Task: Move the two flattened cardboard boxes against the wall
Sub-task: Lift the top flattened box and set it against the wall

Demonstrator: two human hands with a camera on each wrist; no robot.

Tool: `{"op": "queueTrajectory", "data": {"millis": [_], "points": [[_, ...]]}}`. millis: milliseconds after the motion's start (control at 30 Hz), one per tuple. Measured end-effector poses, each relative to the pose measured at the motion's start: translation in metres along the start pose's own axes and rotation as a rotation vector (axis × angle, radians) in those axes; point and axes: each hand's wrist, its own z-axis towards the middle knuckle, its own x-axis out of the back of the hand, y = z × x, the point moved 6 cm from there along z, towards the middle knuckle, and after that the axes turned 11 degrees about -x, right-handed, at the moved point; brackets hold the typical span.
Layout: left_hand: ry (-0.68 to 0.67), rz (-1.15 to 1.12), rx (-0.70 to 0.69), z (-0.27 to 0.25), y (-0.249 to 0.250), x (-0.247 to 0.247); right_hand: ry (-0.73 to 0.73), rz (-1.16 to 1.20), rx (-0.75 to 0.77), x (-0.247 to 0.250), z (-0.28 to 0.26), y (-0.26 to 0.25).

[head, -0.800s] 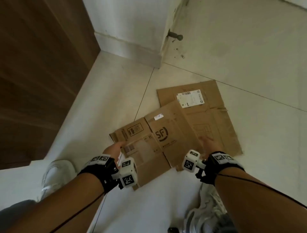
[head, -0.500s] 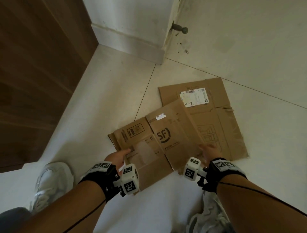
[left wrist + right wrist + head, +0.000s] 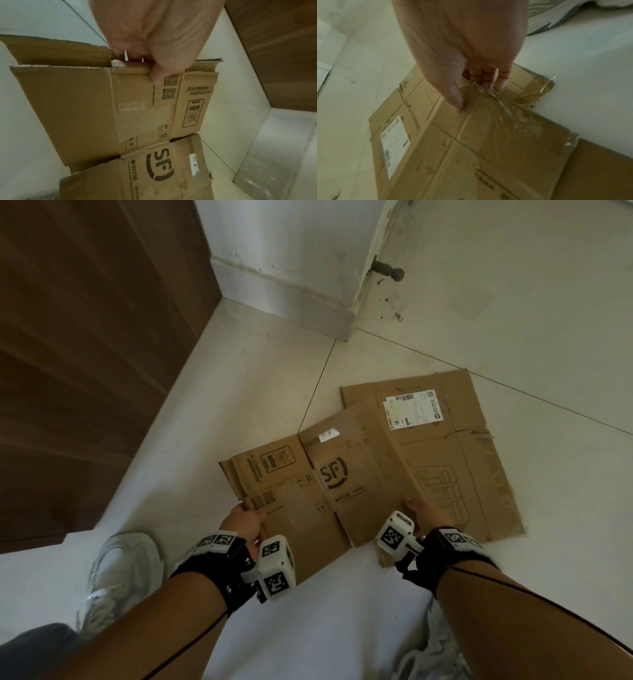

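SF box (image 3: 329, 484) overlapping labelled box (image 3: 455, 460), floor

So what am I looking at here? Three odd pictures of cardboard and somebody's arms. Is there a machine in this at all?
There is no machine, just a person wearing three cameras. The wide picture comes from a camera on the head, looking down at both arms; the white cubes with black patterns sit on the wrist straps. The other two pictures come from cameras on each wrist, looking along the hands.

On the tiled floor lie two flattened cardboard boxes, overlapping. The SF box lies partly on top of the labelled box, which has a white shipping label.

The left hand grips the SF box's edge, thumb on top and fingers underneath. The right hand rests on the labelled box with its fingers fairly straight, the thumb touching the card. The white wall stands ahead.
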Motion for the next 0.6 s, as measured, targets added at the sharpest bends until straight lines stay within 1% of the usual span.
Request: {"op": "queueTrajectory", "data": {"millis": [67, 167, 233, 333, 366, 500, 600], "points": [[0.025, 0.079, -0.018, 0.006, 0.004, 0.015, -0.033, 0.024, 0.014, -0.015, -0.015, -0.008], [0.069, 0.079, -0.023, 0.015, 0.012, 0.033, -0.06, 0.057, 0.117, -0.037, -0.03, -0.028], [0.083, 0.067, -0.013, 0.019, 0.02, 0.04, -0.134, 0.097, 0.179, -0.06, -0.039, -0.042], [0.081, -0.033, -0.052, 0.025, 0.033, 0.042, -0.293, 0.131, 0.229, -0.102, -0.055, -0.059], [0.095, -0.068, -0.058, 0.028, 0.036, 0.043, -0.323, 0.13, 0.236, -0.115, -0.06, -0.063], [0.09, -0.159, -0.044, 0.044, 0.045, 0.049, -0.375, 0.073, 0.265, -0.157, -0.071, -0.074], [0.087, -0.212, -0.004, 0.056, 0.051, 0.055, -0.402, -0.03, 0.307, -0.179, -0.071, -0.083]]}}
